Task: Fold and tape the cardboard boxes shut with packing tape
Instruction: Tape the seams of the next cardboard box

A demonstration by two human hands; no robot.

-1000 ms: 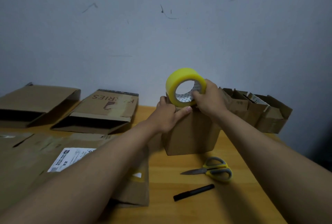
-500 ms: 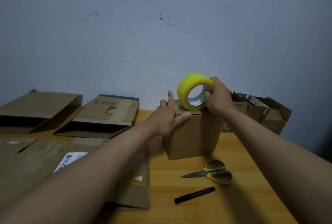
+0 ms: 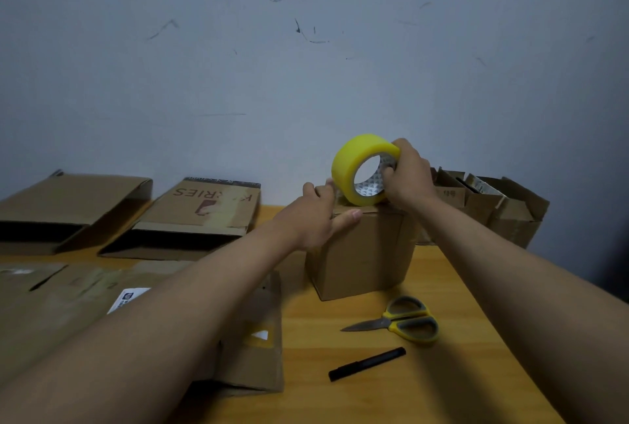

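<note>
1. Fingers of the right hand (image 3: 406,175) are curled through the core and round the rim of the yellow tape roll (image 3: 362,168), grasping it upright on top of the small cardboard box (image 3: 364,253), right of centre in the frame.
2. The left hand (image 3: 315,216) lies flat on the box's near-left top edge, fingers straight and pressing, thumb stretched along the rim (whether it pins a tape end is hidden behind the roll).
3. To do this step well, I judge: keep the left hand bearing down on the flaps so the seam stays closed, then draw the roll straight along the seam, low and taut, to avoid wrinkles.
4. The scissors (image 3: 401,321) lie just below the box, handy for the cut; a black marker (image 3: 367,364) sits lower still.
</note>
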